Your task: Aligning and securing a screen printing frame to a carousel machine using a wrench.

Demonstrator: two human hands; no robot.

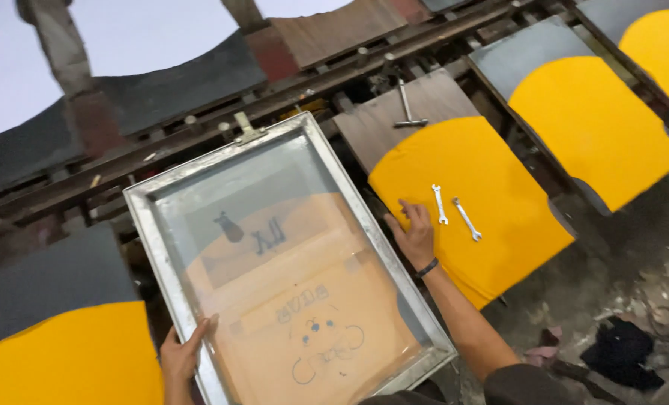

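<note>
Metal, dull and silvery, makes up the frame [289, 255] we hold: a large rectangular printing screen with a pale orange mesh that carries faint dark drawings. It lies tilted, its long axis running from upper left, away from us, to lower right, near us. Our left hand [183, 354] grips the left long edge near the bottom corner, fingers [203, 330] curled over the rim onto the mesh. Our right hand [415, 234] sits at the right long edge about halfway up, fingers loosely together and flat; we cannot tell whether they clasp the rim or only rest against it. That hand also touches a yellow cloth [492, 225] spread on a table board just right of the frame. Two small wrenches [454, 212] lie on the cloth, close to the right hand. A T-handled tool [406, 105] lies farther back. More yellow cloths [589, 127] cover boards on both sides.
</note>
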